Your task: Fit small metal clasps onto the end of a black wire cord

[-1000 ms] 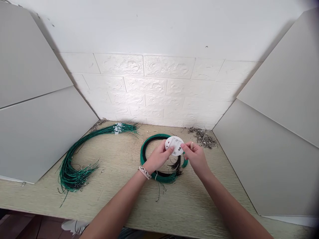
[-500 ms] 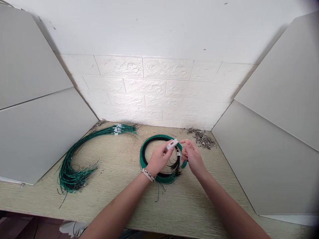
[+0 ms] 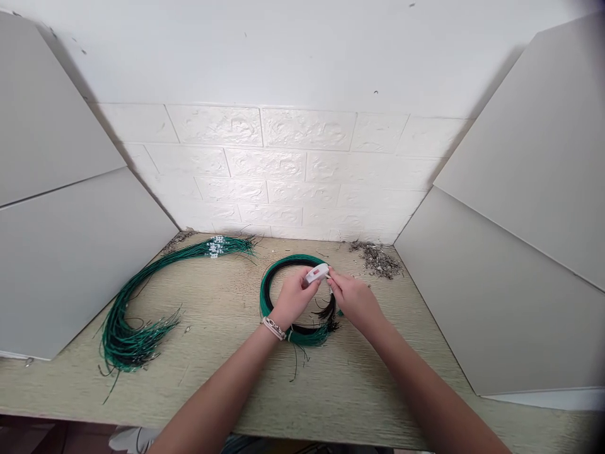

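Two hands on one small white part, wire piles waiting

Both hands meet just above the middle of the frame, over the coil of green and black wire that lies flat on the tabletop. The left hand has its grip clamped on a small white part, held between thumb and fingers. The right hand touches the same part from the right with its fingertips pinched close together; whether it really holds the part or a thin wire beside it, I cannot tell.

As a judgement, the work looks to be in its middle. The coil is tied in a ring and seems not yet opened. At the left of the frame a long bundle of green wires lies spread in a curve, with white tags near its upper end. A small heap of scraps sits near the wall at the upper right of the tabletop, which suggests that some cutting or stripping is already done.

The white part looks like plastic, seen almost from its edge, with a small reddish mark on it. It is tilted, its right end higher. Its full shape is hidden by the fingers.
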The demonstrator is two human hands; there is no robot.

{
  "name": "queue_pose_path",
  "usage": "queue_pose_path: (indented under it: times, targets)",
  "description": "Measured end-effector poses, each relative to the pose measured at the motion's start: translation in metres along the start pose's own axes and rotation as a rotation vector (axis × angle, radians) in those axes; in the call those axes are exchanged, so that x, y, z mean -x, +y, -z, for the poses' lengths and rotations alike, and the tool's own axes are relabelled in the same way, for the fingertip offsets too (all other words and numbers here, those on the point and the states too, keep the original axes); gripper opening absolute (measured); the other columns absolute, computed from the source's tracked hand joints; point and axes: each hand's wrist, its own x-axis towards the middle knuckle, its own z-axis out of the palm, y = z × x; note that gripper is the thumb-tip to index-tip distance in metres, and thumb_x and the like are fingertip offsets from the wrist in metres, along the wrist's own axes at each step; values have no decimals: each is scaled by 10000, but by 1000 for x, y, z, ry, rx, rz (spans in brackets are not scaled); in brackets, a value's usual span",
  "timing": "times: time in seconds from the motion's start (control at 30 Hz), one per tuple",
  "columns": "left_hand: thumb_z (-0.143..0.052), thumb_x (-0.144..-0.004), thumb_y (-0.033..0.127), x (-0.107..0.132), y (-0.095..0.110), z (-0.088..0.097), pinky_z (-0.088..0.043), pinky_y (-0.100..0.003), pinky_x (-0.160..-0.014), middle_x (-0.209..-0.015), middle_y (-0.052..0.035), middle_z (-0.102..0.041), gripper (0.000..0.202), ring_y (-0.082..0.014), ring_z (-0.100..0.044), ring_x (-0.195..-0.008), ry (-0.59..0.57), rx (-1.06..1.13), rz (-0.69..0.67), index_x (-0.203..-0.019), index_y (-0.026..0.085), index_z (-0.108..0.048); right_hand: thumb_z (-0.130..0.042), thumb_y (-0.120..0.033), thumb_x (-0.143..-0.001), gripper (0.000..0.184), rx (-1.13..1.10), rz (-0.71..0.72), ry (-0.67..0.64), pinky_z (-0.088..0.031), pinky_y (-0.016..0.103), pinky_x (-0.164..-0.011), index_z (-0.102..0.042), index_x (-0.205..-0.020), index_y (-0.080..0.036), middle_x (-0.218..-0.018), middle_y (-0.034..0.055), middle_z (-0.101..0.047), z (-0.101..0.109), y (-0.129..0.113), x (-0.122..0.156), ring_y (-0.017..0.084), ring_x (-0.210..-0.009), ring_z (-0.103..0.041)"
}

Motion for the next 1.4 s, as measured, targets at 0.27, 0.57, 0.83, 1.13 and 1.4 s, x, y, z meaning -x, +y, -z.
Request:
queue_pose_path:
  times: [0.27, 0.57, 0.83, 1.13, 1.4]
  targets:
    - [-430, -842, 317, 3, 0, 1, -356, -235, -574, -812, -6, -580, 226, -119, -472, -639, -22, -202, -67, -990, 182, -534, -291, -313, -914, 384, 45, 3, 72, -423, 244, -636, -514, -1211, -214, -970, 77, -645, 1, -1, 3, 176, -793, -601]
    - [-395, -858, 308, 5, 2, -3, -357, -251, -587, -813, -12, -556, 186, -131, -475, -665, -35, -256, -100, -951, 179, -491, -321, -262, -899, 325, -45, -3, 175, -406, 241, -667, -578, -1089, -204, -961, 71, -640, -5, -3, 2, 168, -817, -587]
    - [-412, -839, 283, 7, 3, -9, -365, -262, -613, -793, -14, -529, 134, -140, -473, -682, 0, -270, -95, -903, 179, -468, -328, -255, -887, 323, -38, -64, 186, -369, 241, -583, -591, -1072, -223, -971, 58, -641, -6, -7, 1, 166, -765, -585]
    - [-412, -837, 291, 7, 2, -10, -371, -267, -613, -773, -12, -526, 122, -139, -474, -672, 24, -266, -79, -864, 181, -456, -352, -231, -866, 314, -83, -72, 185, -360, 232, -588, -593, -1068, -224, -934, 52, -648, -9, -6, -1, 164, -767, -581]
    - [-424, -835, 278, 5, -1, -10, -375, -258, -610, -807, -18, -537, 148, -139, -482, -688, 12, -243, -85, -925, 177, -481, -352, -224, -863, 308, -175, -43, 216, -398, 245, -679, -614, -1026, -211, -966, 46, -650, -12, -2, -3, 167, -815, -582]
